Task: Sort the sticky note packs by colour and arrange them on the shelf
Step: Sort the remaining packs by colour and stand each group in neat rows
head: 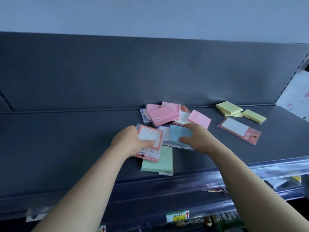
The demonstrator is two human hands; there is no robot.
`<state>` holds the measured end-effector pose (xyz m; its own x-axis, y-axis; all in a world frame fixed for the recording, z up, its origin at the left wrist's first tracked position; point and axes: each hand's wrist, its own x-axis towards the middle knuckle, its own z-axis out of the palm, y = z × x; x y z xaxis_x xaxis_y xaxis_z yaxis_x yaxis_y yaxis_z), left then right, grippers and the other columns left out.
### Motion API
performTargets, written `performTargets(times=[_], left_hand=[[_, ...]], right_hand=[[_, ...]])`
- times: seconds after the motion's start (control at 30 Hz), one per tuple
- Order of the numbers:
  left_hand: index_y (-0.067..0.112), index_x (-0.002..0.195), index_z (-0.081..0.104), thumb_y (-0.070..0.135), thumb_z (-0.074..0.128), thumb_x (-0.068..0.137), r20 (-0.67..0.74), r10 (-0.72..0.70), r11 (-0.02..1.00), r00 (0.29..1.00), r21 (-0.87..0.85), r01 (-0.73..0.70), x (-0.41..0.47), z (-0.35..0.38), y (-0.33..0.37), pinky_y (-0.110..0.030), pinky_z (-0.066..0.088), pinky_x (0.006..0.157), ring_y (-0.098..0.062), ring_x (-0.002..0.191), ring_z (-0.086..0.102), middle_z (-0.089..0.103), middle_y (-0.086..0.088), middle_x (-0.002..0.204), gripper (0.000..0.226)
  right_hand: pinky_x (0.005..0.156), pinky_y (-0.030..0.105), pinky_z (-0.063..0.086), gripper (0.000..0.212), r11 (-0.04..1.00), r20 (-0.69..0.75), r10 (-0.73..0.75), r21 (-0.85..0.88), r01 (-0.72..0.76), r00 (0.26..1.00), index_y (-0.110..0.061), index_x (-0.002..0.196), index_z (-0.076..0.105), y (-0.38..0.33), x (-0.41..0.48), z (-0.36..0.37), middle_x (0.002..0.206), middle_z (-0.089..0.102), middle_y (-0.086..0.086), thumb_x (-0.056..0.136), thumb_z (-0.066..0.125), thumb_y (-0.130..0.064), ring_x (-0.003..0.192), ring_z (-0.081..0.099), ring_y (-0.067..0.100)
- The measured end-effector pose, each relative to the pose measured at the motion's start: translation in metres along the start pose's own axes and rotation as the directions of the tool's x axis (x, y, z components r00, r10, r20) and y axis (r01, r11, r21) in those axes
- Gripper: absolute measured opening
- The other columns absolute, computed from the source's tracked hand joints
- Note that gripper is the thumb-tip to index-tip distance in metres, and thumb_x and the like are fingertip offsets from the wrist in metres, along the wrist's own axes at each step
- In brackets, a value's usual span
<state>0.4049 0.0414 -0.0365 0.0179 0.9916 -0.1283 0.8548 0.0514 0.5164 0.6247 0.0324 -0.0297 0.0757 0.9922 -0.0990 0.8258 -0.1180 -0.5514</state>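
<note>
A loose pile of sticky note packs lies mid-shelf on the dark grey shelf [66, 134]. My left hand [128, 142] grips an orange-framed white pack [150, 136] at the pile's near left, thumb on top. My right hand [199, 139] holds a light blue pack [177, 133] beside it. Pink packs [163, 115] lie at the back of the pile, another pink pack [199, 120] to their right. A green pack [158, 162] sits nearest the front edge. Yellow packs [229, 108] lie grouped at the far right. A second orange-framed pack [239, 130] lies alone in front of them.
The shelf's upright back panel [150, 72] rises right behind the pile. A clear price rail [267, 166] runs along the front edge. Lower shelves with goods and price tags [178, 216] show below. A perforated upright [299, 72] bounds the right end.
</note>
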Motion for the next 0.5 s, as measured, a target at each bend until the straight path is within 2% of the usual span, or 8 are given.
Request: performTargets(times=[0.1,0.17,0.27,0.33,0.4,0.47,0.5], left_hand=[[0.017,0.101,0.056,0.056,0.077,0.069,-0.015,-0.025,0.998,1.000,-0.053,0.025,-0.002,-0.004,-0.004,-0.035,0.050,0.073,-0.017,0.087,0.061,0.061,0.004,0.099,0.054],[0.015,0.107,0.050,0.051,0.078,0.071,-0.048,-0.031,0.996,0.998,-0.081,0.027,-0.005,-0.006,-0.006,-0.034,0.048,0.073,-0.019,0.092,0.058,0.057,0.004,0.105,0.058],[0.014,0.110,0.046,0.042,0.079,0.074,-0.089,-0.030,0.986,0.996,-0.166,0.015,-0.011,-0.010,-0.011,-0.034,0.048,0.070,-0.019,0.093,0.057,0.055,0.002,0.109,0.056],[0.015,0.111,0.044,0.037,0.080,0.076,-0.121,-0.032,0.972,0.992,-0.234,0.003,-0.014,-0.013,-0.017,-0.031,0.047,0.065,-0.017,0.091,0.057,0.055,0.002,0.108,0.055],[0.018,0.112,0.044,0.034,0.080,0.076,-0.163,-0.039,0.955,0.986,-0.295,-0.011,-0.018,-0.016,-0.025,-0.030,0.047,0.062,-0.016,0.089,0.058,0.056,0.003,0.107,0.053],[0.021,0.112,0.044,0.031,0.079,0.078,-0.208,-0.049,0.937,0.977,-0.349,-0.027,-0.020,-0.020,-0.034,-0.030,0.047,0.061,-0.014,0.089,0.060,0.057,0.006,0.106,0.049],[0.022,0.112,0.044,0.029,0.077,0.080,-0.229,-0.055,0.927,0.972,-0.373,-0.036,-0.022,-0.023,-0.039,-0.030,0.047,0.061,-0.014,0.088,0.060,0.058,0.006,0.106,0.047]], right_hand=[[0.102,0.037,0.039,0.078,0.997,0.052,0.010,-0.078,-0.006,0.999,-0.018,0.145,0.034,0.006,0.002,0.000,0.144,0.036,0.011,0.079,0.073,-0.034,0.131,0.036,0.030],[0.101,0.037,0.038,0.083,0.995,0.065,0.040,-0.097,-0.034,0.997,-0.018,0.143,0.035,0.006,0.003,0.003,0.141,0.031,0.011,0.074,0.077,-0.039,0.130,0.031,0.030],[0.096,0.036,0.042,0.089,0.995,0.054,0.069,-0.081,-0.064,0.996,-0.017,0.132,0.046,0.001,0.005,0.009,0.129,0.037,0.009,0.059,0.084,-0.051,0.120,0.036,0.027],[0.094,0.035,0.041,0.094,0.994,0.019,0.069,-0.087,-0.067,0.997,-0.016,0.129,0.046,-0.003,0.005,0.014,0.125,0.038,0.007,0.052,0.085,-0.055,0.118,0.036,0.026],[0.090,0.034,0.042,0.096,0.999,-0.021,0.045,-0.008,-0.045,0.999,-0.020,0.132,0.040,-0.010,0.004,0.018,0.122,0.034,0.004,0.053,0.088,-0.048,0.117,0.035,0.026],[0.072,0.024,0.045,0.093,0.993,-0.057,-0.010,0.118,0.017,0.998,-0.025,0.133,0.036,-0.019,0.003,0.019,0.116,0.031,0.002,0.058,0.089,-0.033,0.108,0.041,0.024],[0.062,0.017,0.041,0.091,0.988,-0.081,-0.046,0.141,0.057,0.996,-0.026,0.134,0.037,-0.024,0.003,0.019,0.116,0.031,0.002,0.059,0.089,-0.026,0.103,0.043,0.022]])
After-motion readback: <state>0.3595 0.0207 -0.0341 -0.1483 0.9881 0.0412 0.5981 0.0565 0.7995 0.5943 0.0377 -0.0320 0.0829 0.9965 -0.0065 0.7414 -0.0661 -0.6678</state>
